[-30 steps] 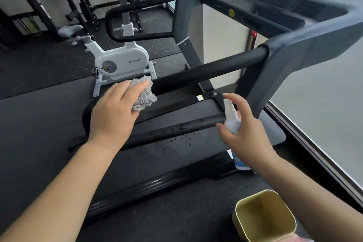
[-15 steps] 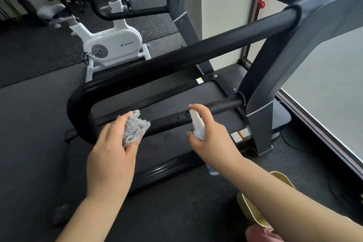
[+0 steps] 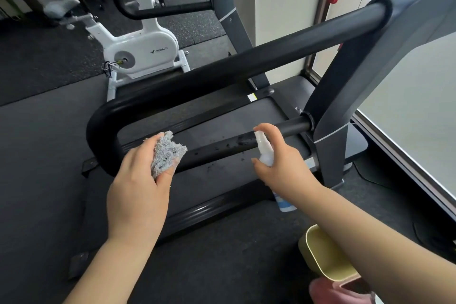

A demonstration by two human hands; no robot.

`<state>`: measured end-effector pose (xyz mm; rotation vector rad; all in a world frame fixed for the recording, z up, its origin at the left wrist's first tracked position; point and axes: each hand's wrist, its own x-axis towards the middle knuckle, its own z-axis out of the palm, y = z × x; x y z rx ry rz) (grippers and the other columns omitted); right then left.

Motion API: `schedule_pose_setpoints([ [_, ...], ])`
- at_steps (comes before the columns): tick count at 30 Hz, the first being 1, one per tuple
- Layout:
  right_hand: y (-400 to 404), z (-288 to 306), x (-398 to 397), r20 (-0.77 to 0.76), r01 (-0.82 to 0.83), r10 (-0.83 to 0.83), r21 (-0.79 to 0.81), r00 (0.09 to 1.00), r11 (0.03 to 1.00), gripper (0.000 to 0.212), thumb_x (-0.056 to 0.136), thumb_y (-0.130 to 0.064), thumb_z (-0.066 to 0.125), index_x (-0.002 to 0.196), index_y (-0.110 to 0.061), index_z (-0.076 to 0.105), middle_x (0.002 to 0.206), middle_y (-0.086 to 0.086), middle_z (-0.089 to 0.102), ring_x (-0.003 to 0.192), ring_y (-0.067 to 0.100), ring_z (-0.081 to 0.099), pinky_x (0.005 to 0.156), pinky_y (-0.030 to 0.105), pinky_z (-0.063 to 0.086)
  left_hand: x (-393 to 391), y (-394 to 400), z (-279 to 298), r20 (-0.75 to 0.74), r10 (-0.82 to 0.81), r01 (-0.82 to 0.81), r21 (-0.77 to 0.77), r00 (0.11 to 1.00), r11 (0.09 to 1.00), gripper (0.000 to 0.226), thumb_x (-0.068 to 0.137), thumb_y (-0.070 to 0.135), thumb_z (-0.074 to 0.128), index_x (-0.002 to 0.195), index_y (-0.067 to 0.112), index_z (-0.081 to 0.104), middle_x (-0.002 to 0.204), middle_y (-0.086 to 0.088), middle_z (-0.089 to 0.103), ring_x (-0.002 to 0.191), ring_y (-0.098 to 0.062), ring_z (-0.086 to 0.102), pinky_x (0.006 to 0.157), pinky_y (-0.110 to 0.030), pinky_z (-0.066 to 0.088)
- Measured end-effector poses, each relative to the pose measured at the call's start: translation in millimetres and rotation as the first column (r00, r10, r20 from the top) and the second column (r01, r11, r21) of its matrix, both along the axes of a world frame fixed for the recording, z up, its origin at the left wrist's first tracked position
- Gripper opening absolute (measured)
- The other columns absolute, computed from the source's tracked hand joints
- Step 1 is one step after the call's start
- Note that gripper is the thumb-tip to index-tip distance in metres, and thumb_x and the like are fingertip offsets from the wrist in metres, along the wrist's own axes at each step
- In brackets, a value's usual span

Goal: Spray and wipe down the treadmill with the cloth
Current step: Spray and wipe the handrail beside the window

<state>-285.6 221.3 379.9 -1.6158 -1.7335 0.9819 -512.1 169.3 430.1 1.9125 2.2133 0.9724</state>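
Note:
The treadmill fills the middle of the head view, with a thick black handrail (image 3: 246, 66) looping round to a thinner lower bar (image 3: 222, 148) speckled with droplets. My left hand (image 3: 140, 180) grips a bunched grey cloth (image 3: 165, 153) just in front of the lower bar's left part. My right hand (image 3: 281, 163) holds a small white spray bottle (image 3: 265, 150), forefinger on its top, nozzle close to the lower bar. The bottle's lower end with a blue label (image 3: 286, 202) shows under my wrist. The grey belt (image 3: 222, 121) lies beyond the bars.
A white exercise bike (image 3: 140, 52) stands behind the treadmill on the dark rubber floor. The grey treadmill upright (image 3: 345, 106) rises at right, next to a window wall. A yellow bin (image 3: 325, 256) sits on the floor under my right forearm.
Both hands dropped from the upper handrail to the lower bar. The cloth left the upper rail. The view tilted down and closer; the hands barely moved over the last half second.

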Motion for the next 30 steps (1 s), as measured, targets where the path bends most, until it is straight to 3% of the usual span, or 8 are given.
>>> schedule_pose_setpoints([
  [2, -3.4, 2.7, 4.8, -0.050, -0.026, 0.024, -0.035, 0.998, 0.999, 0.055, 0.091, -0.019, 0.059, 0.129, -0.049, 0.033, 0.079, 0.017, 0.065, 0.064, 0.034, 0.066, 0.061, 0.042, 0.060, 1.3, 1.0, -1.1, 0.001, -0.004, 0.004, -0.001, 1.000, 1.000, 0.048, 0.087, 0.018, 0.064, 0.133, 0.021, 0.051, 0.121, 0.000, 0.058, 0.104, -0.022, 0.058, 0.076, -0.028, 0.041],
  [9, -14.9, 3.9, -14.3, -0.134, -0.161, 0.158, -0.013, 0.978, 0.987, 0.049, 0.090, -0.021, 0.063, 0.121, -0.046, 0.035, 0.087, 0.015, 0.064, 0.065, 0.034, 0.065, 0.067, 0.047, 0.058, 9.8, 4.9, -0.1, -0.006, -0.022, 0.022, 0.023, 1.000, 0.999, 0.046, 0.087, 0.023, 0.063, 0.131, 0.019, 0.052, 0.120, -0.002, 0.059, 0.105, -0.024, 0.058, 0.078, -0.029, 0.042],
  [13, -15.2, 6.2, -3.8, -0.195, -0.062, 0.062, 0.005, 0.979, 0.998, 0.059, 0.089, -0.018, 0.064, 0.128, -0.052, 0.036, 0.089, 0.016, 0.064, 0.067, 0.035, 0.065, 0.070, 0.046, 0.058, 8.3, 5.2, -3.7, -0.063, -0.020, 0.022, 0.023, 0.998, 0.999, 0.048, 0.086, 0.022, 0.065, 0.132, 0.021, 0.052, 0.118, -0.002, 0.059, 0.102, -0.025, 0.059, 0.071, -0.030, 0.042],
  [15, -12.7, 7.1, 10.5, -0.179, 0.000, 0.005, 0.030, 0.984, 1.000, 0.063, 0.089, -0.018, 0.065, 0.131, -0.054, 0.034, 0.089, 0.017, 0.066, 0.064, 0.033, 0.066, 0.070, 0.047, 0.058, 9.7, 11.4, -9.1, -0.162, -0.046, 0.047, 0.001, 0.986, 0.999, 0.052, 0.083, 0.021, 0.068, 0.132, 0.022, 0.051, 0.120, -0.003, 0.058, 0.103, -0.027, 0.059, 0.067, -0.034, 0.045],
  [20, -10.7, 11.7, 39.2, -0.159, 0.085, -0.075, 0.060, 0.984, 0.995, 0.065, 0.091, -0.017, 0.065, 0.130, -0.057, 0.032, 0.086, 0.004, 0.066, 0.057, 0.020, 0.069, 0.067, 0.043, 0.061, 27.9, 52.5, -37.0, -0.416, -0.231, 0.183, -0.152, 0.879, 0.971, 0.061, 0.080, 0.031, 0.069, 0.135, 0.024, 0.045, 0.123, -0.005, 0.051, 0.105, -0.029, 0.054, 0.068, -0.040, 0.051],
  [25, -17.2, 15.8, 55.5, -0.170, 0.112, -0.096, 0.086, 0.981, 0.990, 0.067, 0.091, -0.018, 0.067, 0.127, -0.061, 0.032, 0.081, 0.002, 0.064, 0.058, 0.020, 0.068, 0.067, 0.043, 0.062, 53.9, 87.3, -78.7, -0.546, -0.366, 0.277, -0.241, 0.754, 0.930, 0.061, 0.083, 0.053, 0.058, 0.134, 0.021, 0.046, 0.122, -0.006, 0.057, 0.106, -0.029, 0.057, 0.095, -0.048, 0.042],
  [30, -27.0, 16.2, 72.1, -0.172, 0.144, -0.126, 0.097, 0.977, 0.985, 0.068, 0.089, -0.016, 0.068, 0.123, -0.063, 0.032, 0.081, -0.004, 0.062, 0.057, 0.021, 0.068, 0.067, 0.042, 0.061, 107.2, 115.3, -90.5, -0.575, -0.424, 0.356, -0.234, 0.700, 0.905, 0.069, 0.087, 0.063, 0.033, 0.144, 0.023, 0.033, 0.128, -0.007, 0.052, 0.107, -0.029, 0.056, 0.085, -0.043, 0.044],
])
